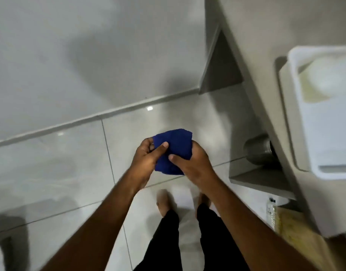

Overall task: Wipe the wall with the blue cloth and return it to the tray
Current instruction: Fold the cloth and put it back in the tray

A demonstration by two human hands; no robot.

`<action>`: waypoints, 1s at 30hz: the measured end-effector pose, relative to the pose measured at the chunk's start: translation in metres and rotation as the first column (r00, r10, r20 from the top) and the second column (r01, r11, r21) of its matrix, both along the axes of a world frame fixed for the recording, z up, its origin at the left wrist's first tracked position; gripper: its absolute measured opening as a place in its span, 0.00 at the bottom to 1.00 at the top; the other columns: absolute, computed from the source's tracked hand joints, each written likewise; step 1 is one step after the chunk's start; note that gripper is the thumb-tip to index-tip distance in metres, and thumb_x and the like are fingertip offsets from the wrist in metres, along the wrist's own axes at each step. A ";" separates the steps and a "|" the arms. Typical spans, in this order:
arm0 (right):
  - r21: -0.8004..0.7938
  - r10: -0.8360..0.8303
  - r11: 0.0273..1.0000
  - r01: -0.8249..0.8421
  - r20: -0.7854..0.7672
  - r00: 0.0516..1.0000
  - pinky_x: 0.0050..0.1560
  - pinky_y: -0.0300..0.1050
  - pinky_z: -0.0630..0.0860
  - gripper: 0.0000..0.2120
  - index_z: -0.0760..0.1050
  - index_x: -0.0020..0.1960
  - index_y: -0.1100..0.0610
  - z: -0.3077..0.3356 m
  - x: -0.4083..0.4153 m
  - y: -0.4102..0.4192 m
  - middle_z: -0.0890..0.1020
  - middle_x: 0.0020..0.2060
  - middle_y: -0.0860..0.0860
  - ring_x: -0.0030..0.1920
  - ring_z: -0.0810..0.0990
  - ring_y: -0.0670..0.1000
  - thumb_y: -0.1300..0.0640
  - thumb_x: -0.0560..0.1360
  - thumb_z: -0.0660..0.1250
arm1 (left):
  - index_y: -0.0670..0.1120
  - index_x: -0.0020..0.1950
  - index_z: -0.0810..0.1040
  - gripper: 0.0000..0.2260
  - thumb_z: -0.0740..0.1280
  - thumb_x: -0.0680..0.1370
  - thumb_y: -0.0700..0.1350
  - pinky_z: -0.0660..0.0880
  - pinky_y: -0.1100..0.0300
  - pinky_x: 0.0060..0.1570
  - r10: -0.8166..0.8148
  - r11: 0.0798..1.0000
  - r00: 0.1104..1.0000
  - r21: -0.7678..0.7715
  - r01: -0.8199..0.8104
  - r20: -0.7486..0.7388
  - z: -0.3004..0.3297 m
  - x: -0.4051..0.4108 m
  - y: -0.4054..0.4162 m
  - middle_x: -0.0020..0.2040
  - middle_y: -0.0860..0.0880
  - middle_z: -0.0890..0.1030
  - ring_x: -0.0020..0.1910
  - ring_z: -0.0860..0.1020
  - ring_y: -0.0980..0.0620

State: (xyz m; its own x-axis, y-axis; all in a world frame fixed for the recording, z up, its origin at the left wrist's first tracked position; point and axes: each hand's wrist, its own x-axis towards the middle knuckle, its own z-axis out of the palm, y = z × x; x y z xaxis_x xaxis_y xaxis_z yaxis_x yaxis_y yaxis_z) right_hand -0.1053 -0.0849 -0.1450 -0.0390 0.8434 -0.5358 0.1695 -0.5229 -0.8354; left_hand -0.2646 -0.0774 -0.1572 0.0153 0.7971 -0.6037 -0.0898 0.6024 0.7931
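Head view: I see both hands bunching the blue cloth [173, 147] between them above the tiled floor [70, 163]. My left hand [146, 159] grips its left edge, thumb pressed on top and fingers [148, 142] curled behind. My right hand [195, 163] clasps the right side, thumb across the front. Beyond the fingertips rises the pale wall [80, 55]. Well right of the right hand, a white tray [328, 133] sits on a ledge [270, 61]; its contents are blurred.

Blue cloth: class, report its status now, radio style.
Both hands, left hand and right hand, shut on cloth. Cloth bunched, held over floor, off wall. Tray right, on counter. Nothing in the way.
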 end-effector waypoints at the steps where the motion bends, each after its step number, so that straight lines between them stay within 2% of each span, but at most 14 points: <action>1: 0.017 -0.005 1.000 0.006 -0.035 0.999 0.48 0.46 0.82 0.20 0.73 0.61 0.53 0.035 0.005 0.000 0.83 0.51 0.49 0.50 0.83 0.49 0.55 0.71 0.74 | 0.44 0.63 0.75 0.23 0.73 0.71 0.50 0.81 0.58 0.43 0.022 0.999 0.999 0.023 -0.023 0.043 0.035 -0.002 0.001 0.47 0.50 0.86 0.51 0.84 0.48; 6: 0.094 -0.068 0.993 0.077 -0.098 0.993 0.39 0.35 0.80 0.23 0.66 0.65 0.49 0.159 0.032 -0.011 0.80 0.55 0.48 0.51 0.82 0.47 0.57 0.74 0.71 | 0.47 0.60 0.77 0.13 0.72 0.76 0.43 0.82 0.53 0.44 -0.086 0.987 0.994 0.146 0.074 0.073 0.149 0.005 -0.001 0.52 0.45 0.86 0.51 0.85 0.44; 9: 0.200 -0.151 0.968 0.152 -0.020 0.988 0.42 0.40 0.82 0.22 0.66 0.63 0.45 0.190 0.043 -0.020 0.79 0.55 0.46 0.50 0.81 0.46 0.58 0.74 0.70 | 0.47 0.58 0.78 0.16 0.75 0.72 0.47 0.82 0.54 0.41 -0.156 0.971 0.985 0.194 0.139 0.075 0.182 0.018 0.004 0.51 0.46 0.86 0.50 0.85 0.44; 11: 0.259 -0.207 0.948 0.186 0.057 0.977 0.48 0.46 0.83 0.22 0.67 0.64 0.44 0.199 0.054 -0.026 0.78 0.54 0.42 0.52 0.80 0.46 0.56 0.74 0.71 | 0.46 0.58 0.78 0.20 0.75 0.69 0.49 0.82 0.54 0.39 -0.200 0.961 0.978 0.205 0.184 0.063 0.195 0.033 0.008 0.50 0.45 0.86 0.49 0.85 0.44; 13: 0.311 -0.281 0.922 0.230 0.131 0.951 0.49 0.45 0.83 0.24 0.69 0.65 0.44 0.202 0.070 -0.030 0.77 0.52 0.40 0.52 0.80 0.45 0.53 0.73 0.73 | 0.44 0.57 0.78 0.17 0.75 0.71 0.47 0.82 0.53 0.38 -0.249 0.948 0.968 0.217 0.234 0.043 0.203 0.051 0.015 0.49 0.45 0.86 0.47 0.85 0.44; 17: 0.390 -0.487 0.845 0.365 0.283 0.826 0.37 0.31 0.78 0.22 0.73 0.62 0.49 0.199 0.128 -0.037 0.78 0.49 0.41 0.46 0.80 0.43 0.52 0.71 0.75 | 0.43 0.53 0.79 0.10 0.75 0.74 0.42 0.82 0.54 0.37 -0.377 0.897 0.925 0.231 0.377 -0.044 0.204 0.117 0.031 0.47 0.43 0.86 0.45 0.86 0.46; 20: 0.363 -0.590 0.801 0.476 0.339 0.733 0.34 0.30 0.76 0.20 0.73 0.60 0.53 0.187 0.186 -0.040 0.80 0.49 0.47 0.44 0.79 0.44 0.55 0.72 0.75 | 0.42 0.51 0.80 0.09 0.75 0.74 0.43 0.83 0.52 0.39 -0.496 0.817 0.851 0.238 0.525 -0.174 0.194 0.185 0.045 0.47 0.42 0.85 0.44 0.85 0.46; 22: 0.309 -0.606 0.795 0.521 0.400 0.688 0.45 0.38 0.80 0.19 0.73 0.61 0.54 0.175 0.221 -0.038 0.82 0.53 0.51 0.49 0.80 0.49 0.55 0.72 0.74 | 0.44 0.51 0.81 0.10 0.74 0.75 0.47 0.82 0.53 0.41 -0.542 0.702 0.733 0.258 0.664 -0.410 0.183 0.230 0.055 0.46 0.45 0.85 0.43 0.84 0.47; 24: 0.243 -0.603 0.792 0.560 0.449 0.659 0.53 0.47 0.79 0.20 0.73 0.61 0.54 0.160 0.252 -0.033 0.82 0.55 0.53 0.51 0.80 0.51 0.55 0.73 0.74 | 0.44 0.53 0.82 0.12 0.71 0.76 0.51 0.77 0.56 0.42 -0.528 0.527 0.526 0.228 0.819 -0.667 0.170 0.272 0.064 0.46 0.48 0.83 0.45 0.82 0.49; 25: 0.215 -0.591 0.797 0.564 0.469 0.656 0.54 0.48 0.79 0.20 0.73 0.62 0.55 0.152 0.264 -0.029 0.82 0.56 0.54 0.50 0.80 0.51 0.56 0.73 0.74 | 0.45 0.54 0.81 0.13 0.70 0.76 0.53 0.74 0.58 0.42 -0.507 0.460 0.429 0.186 0.868 -0.747 0.164 0.288 0.068 0.47 0.49 0.82 0.47 0.81 0.50; 28: 0.180 -0.515 0.846 0.502 0.521 0.680 0.51 0.44 0.77 0.19 0.73 0.62 0.58 0.130 0.284 -0.018 0.82 0.56 0.55 0.50 0.79 0.51 0.56 0.74 0.73 | 0.46 0.55 0.79 0.16 0.68 0.76 0.56 0.72 0.57 0.43 -0.428 0.358 0.212 0.051 0.932 -0.879 0.147 0.316 0.081 0.51 0.46 0.83 0.50 0.80 0.48; 30: 0.167 -0.460 0.878 0.449 0.557 0.691 0.51 0.42 0.75 0.19 0.72 0.62 0.59 0.119 0.289 -0.009 0.82 0.56 0.55 0.52 0.80 0.53 0.56 0.74 0.72 | 0.46 0.55 0.80 0.18 0.67 0.76 0.59 0.73 0.53 0.49 -0.332 0.304 0.051 -0.056 0.951 -0.942 0.139 0.325 0.089 0.52 0.46 0.83 0.53 0.80 0.45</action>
